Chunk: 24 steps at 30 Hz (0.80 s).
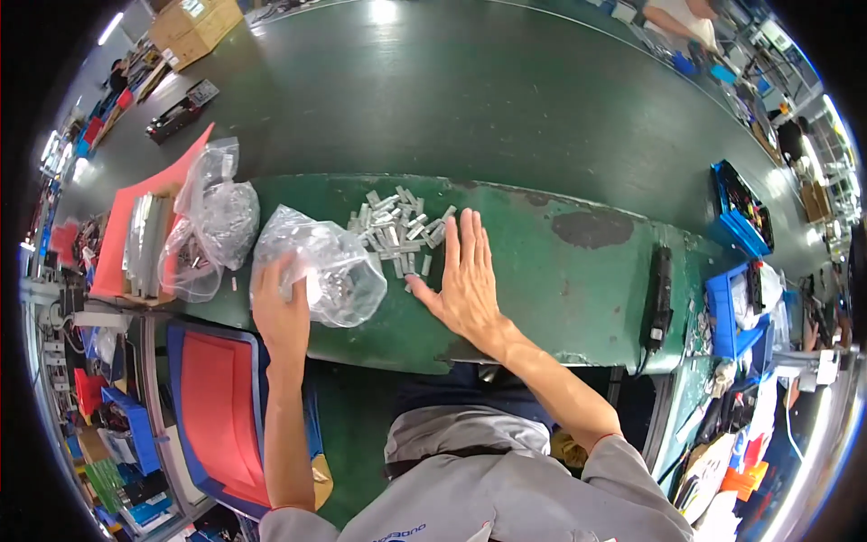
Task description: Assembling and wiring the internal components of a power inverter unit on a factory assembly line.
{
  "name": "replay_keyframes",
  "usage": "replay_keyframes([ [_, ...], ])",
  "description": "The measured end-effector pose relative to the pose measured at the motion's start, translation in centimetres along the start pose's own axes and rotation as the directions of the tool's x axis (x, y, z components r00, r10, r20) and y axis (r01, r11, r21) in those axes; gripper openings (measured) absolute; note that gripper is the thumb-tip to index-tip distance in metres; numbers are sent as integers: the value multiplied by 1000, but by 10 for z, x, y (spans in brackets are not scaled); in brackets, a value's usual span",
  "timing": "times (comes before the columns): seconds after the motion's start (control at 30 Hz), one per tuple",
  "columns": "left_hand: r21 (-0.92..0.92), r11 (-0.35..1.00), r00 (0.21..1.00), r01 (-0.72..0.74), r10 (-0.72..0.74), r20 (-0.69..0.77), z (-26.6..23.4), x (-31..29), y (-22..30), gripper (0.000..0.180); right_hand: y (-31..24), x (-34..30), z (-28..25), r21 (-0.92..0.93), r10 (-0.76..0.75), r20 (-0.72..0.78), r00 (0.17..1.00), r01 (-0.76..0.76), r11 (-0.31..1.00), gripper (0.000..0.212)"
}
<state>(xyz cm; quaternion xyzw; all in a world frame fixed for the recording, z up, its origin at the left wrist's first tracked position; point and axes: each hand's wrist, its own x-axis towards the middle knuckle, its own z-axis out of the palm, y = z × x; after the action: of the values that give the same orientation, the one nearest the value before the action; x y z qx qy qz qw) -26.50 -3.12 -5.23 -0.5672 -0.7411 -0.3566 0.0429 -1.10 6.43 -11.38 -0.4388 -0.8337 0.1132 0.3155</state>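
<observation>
A loose pile of small silvery metal pieces (394,226) lies on the green bench, in front of me. My right hand (468,287) rests flat at the pile's right side, fingers stretched out and thumb apart, near the closest pieces. Left of the pile sits a clear plastic bag (348,287) with more small metal pieces inside. My left hand (282,303) grips this bag at its left side, the fingers partly hidden by the plastic. Another clear bag (226,217) of small parts stands farther left.
A carton with a red sheet (149,217) and metal strips stands at the left. On the right lie a black electric screwdriver (661,298) and blue bins (733,312). A dark green conveyor belt (433,99) runs behind the bench, carrying a black device (182,110). A co-worker (682,23) sits across, far right.
</observation>
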Motion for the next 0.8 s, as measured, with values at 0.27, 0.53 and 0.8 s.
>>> replay_keyframes([
  [0.27,-681,612,802,401,-594,-61,9,-6,-27,30,8,56,33,-32,-138,123,983,142,989,94],
  [0.53,-718,558,837,417,-543,64,5,2,-23,22,15,77,33,221,-236,83,968,213,952,60],
  [0.8,-703,562,889,436,-147,434,-41,-14,-75,39,-54,45,-5,436,-384,119,916,299,849,53],
])
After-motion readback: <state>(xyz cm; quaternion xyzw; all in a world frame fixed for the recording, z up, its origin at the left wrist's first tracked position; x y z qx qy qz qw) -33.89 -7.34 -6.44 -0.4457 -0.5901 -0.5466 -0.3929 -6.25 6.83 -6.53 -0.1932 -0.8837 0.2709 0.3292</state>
